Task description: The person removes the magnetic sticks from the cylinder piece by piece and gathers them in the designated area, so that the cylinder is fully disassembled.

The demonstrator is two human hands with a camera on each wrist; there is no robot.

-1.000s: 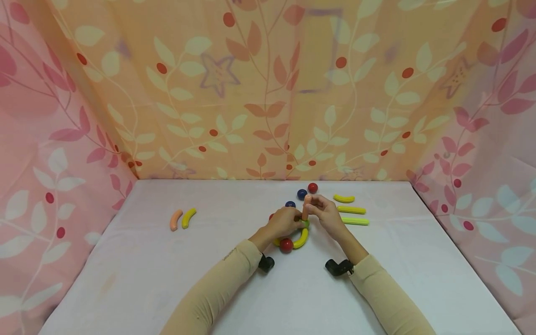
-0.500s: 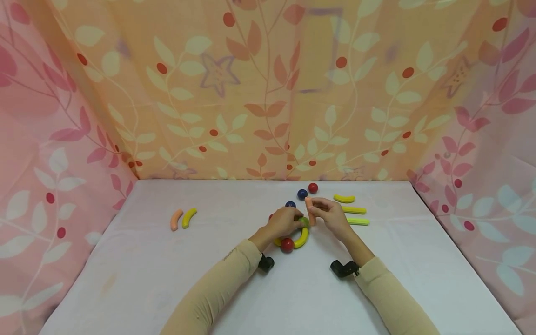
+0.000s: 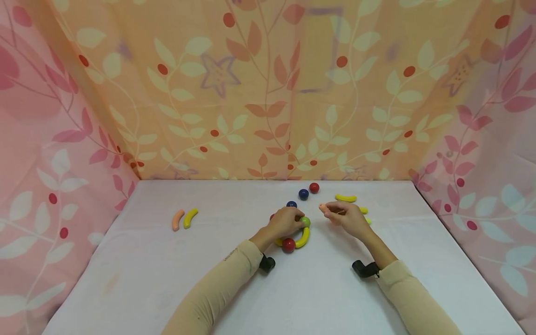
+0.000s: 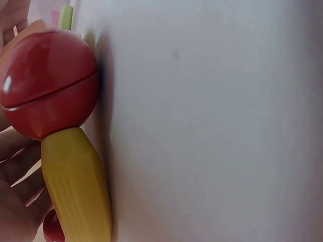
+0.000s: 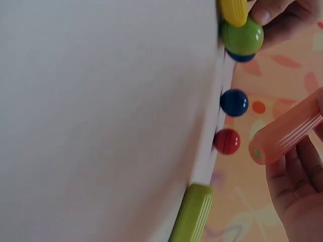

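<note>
In the head view my left hand (image 3: 286,222) pinches a green ball (image 3: 305,223) at the near right of a ring of toy pieces. A curved yellow rod (image 3: 302,238) runs from this ball to a red ball (image 3: 288,245). From close up, the left wrist view shows a red ball (image 4: 50,85) against the end of a yellow rod (image 4: 75,186). My right hand (image 3: 349,221) holds an orange rod (image 5: 285,131) between thumb and fingers, apart from the ring. A small pale dot marks the rod's end. My left hand hides part of the ring.
Behind the ring are a blue ball (image 3: 303,194) and a red ball (image 3: 314,188). A curved yellow rod (image 3: 345,198) lies at right, with a green rod (image 5: 193,214) partly behind my right hand. Curved orange (image 3: 177,220) and yellow (image 3: 190,218) rods lie at left.
My right hand has pulled the orange rod away from the green ball and moved right, tilting the rod. My left hand stays on the green ball.
</note>
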